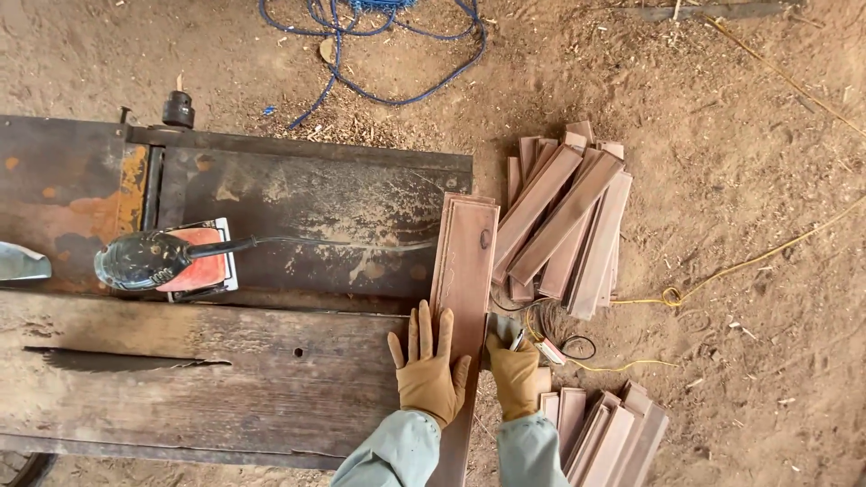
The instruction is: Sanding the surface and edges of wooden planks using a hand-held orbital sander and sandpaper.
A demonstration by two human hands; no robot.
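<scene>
A worker's left hand (428, 365), in a tan leather glove, lies flat with fingers spread on a long reddish plank (463, 280) at the weathered wooden counter's (198, 379) three o'clock edge, while the gloved right hand (516, 372) curls around the plank's side. An orange-bodied sander (167, 259) with a dark domed grip rests at nine o'clock; rough-sawn slats (564, 225) are heaped on the sandy floor (740, 180) at one o'clock.
</scene>
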